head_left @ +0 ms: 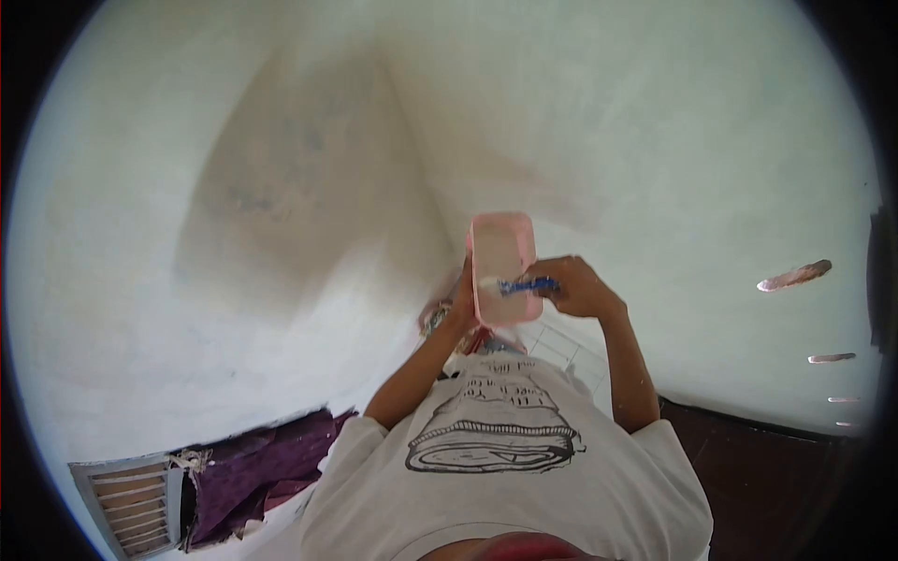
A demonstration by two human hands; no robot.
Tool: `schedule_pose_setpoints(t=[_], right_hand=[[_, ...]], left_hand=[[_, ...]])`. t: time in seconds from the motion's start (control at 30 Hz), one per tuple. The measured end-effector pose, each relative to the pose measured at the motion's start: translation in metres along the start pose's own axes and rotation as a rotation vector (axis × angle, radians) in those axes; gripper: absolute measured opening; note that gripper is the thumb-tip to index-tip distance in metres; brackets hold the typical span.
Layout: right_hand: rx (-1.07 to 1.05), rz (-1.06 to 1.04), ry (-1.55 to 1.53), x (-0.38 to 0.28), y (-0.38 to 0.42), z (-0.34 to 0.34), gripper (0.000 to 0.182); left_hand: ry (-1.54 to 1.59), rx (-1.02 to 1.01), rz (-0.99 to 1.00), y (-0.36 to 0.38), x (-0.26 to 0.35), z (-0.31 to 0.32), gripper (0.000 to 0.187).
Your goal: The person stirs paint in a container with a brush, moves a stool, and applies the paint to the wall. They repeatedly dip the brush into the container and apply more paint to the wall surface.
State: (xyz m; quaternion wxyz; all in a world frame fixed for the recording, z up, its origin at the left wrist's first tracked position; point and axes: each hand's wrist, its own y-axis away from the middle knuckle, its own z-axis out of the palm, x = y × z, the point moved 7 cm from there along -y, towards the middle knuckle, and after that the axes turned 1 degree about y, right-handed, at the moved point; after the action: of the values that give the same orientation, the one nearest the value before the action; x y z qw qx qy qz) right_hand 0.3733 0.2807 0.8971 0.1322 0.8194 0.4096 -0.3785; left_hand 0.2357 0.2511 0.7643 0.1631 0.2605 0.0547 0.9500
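A pink rectangular plastic tub with a pale, whitish layer inside is held up in front of my chest. My left hand grips it along its left side, fingers mostly hidden behind and under it. Closed around a blue-handled brush, my right hand comes in over the tub's right rim. The brush's working end points left, low inside the tub, where the pale contents blur its outline.
Two pale walls meet in a corner ahead, with a grey-brown patch on the left one. A slatted vent and purple cloth are at lower left. Pale floor tiles show below the tub; slot-like openings mark the right wall.
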Motion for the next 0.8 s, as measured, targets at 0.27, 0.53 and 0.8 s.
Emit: schedule_pose_setpoints(t=[0.27, 0.53, 0.8], right_hand=[[0.018, 0.032, -0.049, 0.008, 0.002, 0.009, 0.031], [0.026, 0.092, -0.125, 0.014, 0.008, 0.010, 0.028], [0.126, 0.157, -0.285, -0.001, 0.016, -0.005, 0.029]], left_hand=[[-0.056, 0.034, 0.026, 0.001, -0.001, -0.008, 0.081], [0.022, -0.019, 0.070, 0.005, 0.006, 0.010, 0.082], [-0.026, -0.103, 0.122, 0.018, 0.039, 0.025, 0.080]])
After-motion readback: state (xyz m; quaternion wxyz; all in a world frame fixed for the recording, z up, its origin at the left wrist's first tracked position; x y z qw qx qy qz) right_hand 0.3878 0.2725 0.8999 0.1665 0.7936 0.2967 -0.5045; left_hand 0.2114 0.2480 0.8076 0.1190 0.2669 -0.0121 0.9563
